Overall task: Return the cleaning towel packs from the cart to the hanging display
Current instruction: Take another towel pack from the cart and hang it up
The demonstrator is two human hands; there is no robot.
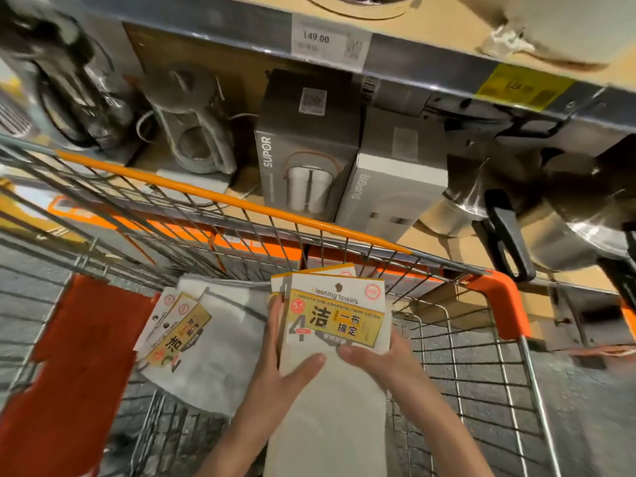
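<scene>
While over cart at lower centre, left hand and right hand both grip towel pack stack, thumbs across front; further packs lie lower left.

A store shelf carries two grey SUPOR boxes side by side, with a glass kettle to their left and a dark appliance further left. On the shelf edge above sit a white price tag (reading 149.00) and a yellow tag. At right lies a steel pot with a black handle, and a red sheet shows at lower left.
</scene>
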